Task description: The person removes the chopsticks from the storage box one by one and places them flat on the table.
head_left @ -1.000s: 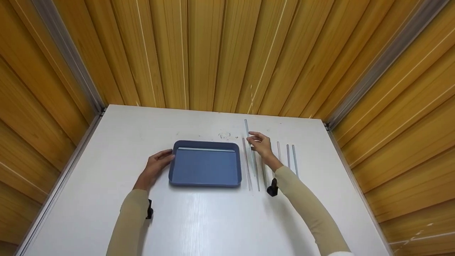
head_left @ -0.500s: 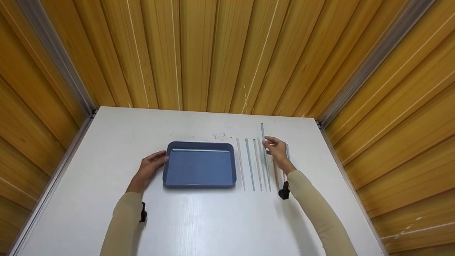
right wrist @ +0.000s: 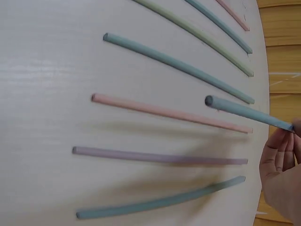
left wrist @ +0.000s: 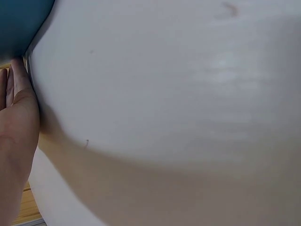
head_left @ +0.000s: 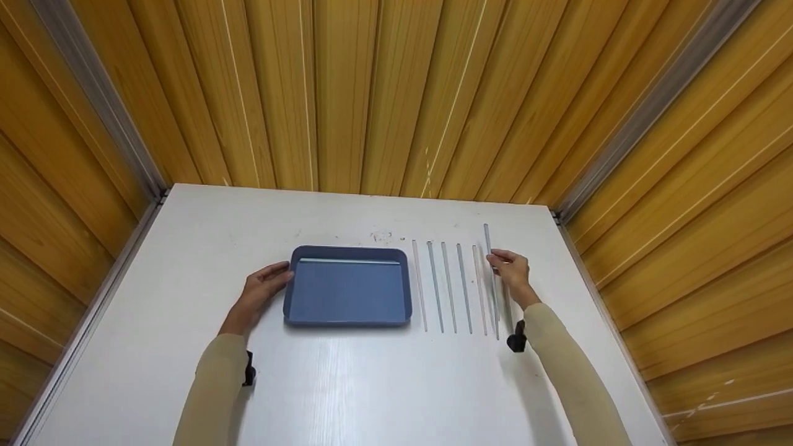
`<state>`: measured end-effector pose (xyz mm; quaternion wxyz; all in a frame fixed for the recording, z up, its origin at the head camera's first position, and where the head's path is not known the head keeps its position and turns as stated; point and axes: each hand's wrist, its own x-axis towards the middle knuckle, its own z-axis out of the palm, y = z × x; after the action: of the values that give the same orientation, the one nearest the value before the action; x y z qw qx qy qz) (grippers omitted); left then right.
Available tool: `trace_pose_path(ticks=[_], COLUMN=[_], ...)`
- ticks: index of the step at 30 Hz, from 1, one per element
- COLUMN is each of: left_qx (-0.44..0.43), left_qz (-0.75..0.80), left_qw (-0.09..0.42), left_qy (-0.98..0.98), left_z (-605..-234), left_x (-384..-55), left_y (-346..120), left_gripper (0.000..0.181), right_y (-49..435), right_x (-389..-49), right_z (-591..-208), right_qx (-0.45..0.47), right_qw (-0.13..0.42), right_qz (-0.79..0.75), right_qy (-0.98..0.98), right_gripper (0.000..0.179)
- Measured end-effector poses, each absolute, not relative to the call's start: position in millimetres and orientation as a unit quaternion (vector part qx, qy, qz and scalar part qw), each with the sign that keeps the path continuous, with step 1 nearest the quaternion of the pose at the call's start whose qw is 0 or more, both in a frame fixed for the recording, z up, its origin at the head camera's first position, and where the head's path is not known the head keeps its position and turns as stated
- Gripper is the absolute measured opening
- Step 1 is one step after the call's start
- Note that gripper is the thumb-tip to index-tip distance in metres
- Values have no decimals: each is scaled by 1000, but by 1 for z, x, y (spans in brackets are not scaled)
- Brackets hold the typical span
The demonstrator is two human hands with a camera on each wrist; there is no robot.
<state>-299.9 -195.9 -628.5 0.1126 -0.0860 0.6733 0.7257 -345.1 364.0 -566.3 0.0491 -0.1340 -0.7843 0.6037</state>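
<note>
My right hand [head_left: 513, 272] pinches a light blue drinking straw [right wrist: 249, 113] between thumb and fingers, above a row of straws on the white table. In the right wrist view a pink straw [right wrist: 174, 113] and a purple straw [right wrist: 160, 155] lie below the held one, with a blue straw [right wrist: 160, 202] lowest. Another blue straw [right wrist: 178, 68] and a green straw [right wrist: 202, 33] lie further up. At the left end of the blue tray [head_left: 348, 323], my left hand [head_left: 266, 288] touches the rim with extended fingers.
The straws lie roughly side by side just right of the tray, some partly hidden by my right hand. A wood-patterned wall [head_left: 347, 93] rises behind the table [head_left: 347, 384]. Metal rails [head_left: 105, 93] run up the corners.
My right hand has moved rightward over the row with the blue straw in its grip, uncovering straws nearer the tray. My left hand stays at the tray; the head view has shifted slightly.
</note>
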Motion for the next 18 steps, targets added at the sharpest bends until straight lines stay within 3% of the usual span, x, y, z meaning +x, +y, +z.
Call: trace_pose_path(ticks=[18], left_qx=[-71], left_qz=[746], left_qw=[104], left_qy=[654], left_z=[-629], left_x=[-299], left_y=[-196], left_gripper=[66], right_y=[421], right_x=[-325], right_z=[-585], right_qx=[-178], right_qw=[45], right_qz=[569], right_qy=[-802], right_gripper=[41])
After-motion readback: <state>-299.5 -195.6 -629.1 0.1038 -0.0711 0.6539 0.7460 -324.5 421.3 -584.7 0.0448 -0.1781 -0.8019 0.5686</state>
